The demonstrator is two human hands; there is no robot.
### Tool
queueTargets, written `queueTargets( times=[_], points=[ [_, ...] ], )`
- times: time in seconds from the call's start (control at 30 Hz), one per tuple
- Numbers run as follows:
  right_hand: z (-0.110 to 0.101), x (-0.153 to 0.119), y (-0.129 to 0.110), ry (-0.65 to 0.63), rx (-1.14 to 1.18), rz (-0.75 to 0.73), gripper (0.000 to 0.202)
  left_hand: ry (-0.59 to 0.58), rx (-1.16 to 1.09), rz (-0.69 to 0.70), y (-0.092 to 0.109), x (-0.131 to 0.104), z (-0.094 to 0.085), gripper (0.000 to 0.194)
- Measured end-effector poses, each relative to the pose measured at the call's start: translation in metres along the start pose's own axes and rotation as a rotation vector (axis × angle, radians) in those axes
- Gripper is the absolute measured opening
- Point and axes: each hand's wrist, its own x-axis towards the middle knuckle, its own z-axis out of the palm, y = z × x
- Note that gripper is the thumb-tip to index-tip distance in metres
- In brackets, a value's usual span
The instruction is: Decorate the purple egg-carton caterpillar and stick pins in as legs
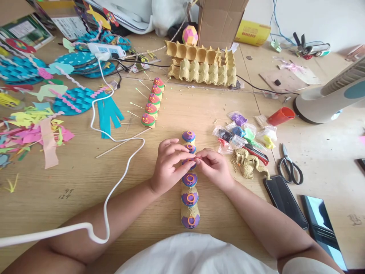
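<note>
The purple egg-carton strip (189,180) lies on the table (137,228), its long axis running straight away from the white shirt (196,255); the dark marks sit on the near side of its orange rings. Over the strip's middle, the left hand (172,161) and right hand (215,167) meet — thumbs and forefingers pinched narrow on a thin red piece (197,157); beyond the strip, to its left, stands a red-and-green strip (151,109) — its far end leaning slightly right; scissors (290,167) lie well right of the purple strip.
</note>
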Motion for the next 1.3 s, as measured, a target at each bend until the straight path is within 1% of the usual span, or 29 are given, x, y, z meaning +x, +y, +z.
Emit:
queueTargets(
  times=[0.2, 0.3, 0.43, 0.63, 0.87, 0.97, 1.07, 1.3],
  points=[
    [0.003, 0.000, 0.001, 0.036, 0.006, -0.039, 0.024, 0.002, -0.009, -0.015, 0.000, -0.001, 0.000, 0.006],
    [0.004, -0.001, 0.001, 0.037, 0.012, -0.028, 0.025, -0.007, -0.022, -0.055, 0.000, 0.000, 0.000, 0.004],
    [0.005, -0.001, -0.001, 0.030, 0.045, 0.006, 0.029, -0.023, -0.054, -0.115, -0.001, -0.001, 0.000, 0.006],
    [0.003, -0.001, -0.001, 0.053, 0.087, 0.019, 0.027, 0.020, -0.157, -0.207, -0.005, -0.002, 0.004, 0.007],
    [-0.002, -0.001, -0.003, 0.047, 0.013, 0.019, 0.037, 0.026, -0.316, -0.308, -0.008, -0.003, 0.006, 0.013],
    [-0.003, 0.000, -0.003, 0.043, -0.001, 0.020, 0.039, 0.019, -0.347, -0.347, -0.009, -0.003, 0.006, 0.017],
    [-0.003, 0.000, -0.003, 0.054, -0.007, 0.019, 0.041, 0.014, -0.343, -0.330, -0.010, -0.004, 0.006, 0.011],
    [-0.002, 0.000, -0.001, 0.093, -0.051, 0.003, 0.044, 0.031, -0.271, -0.292, -0.010, -0.003, 0.007, 0.005]
  ],
)
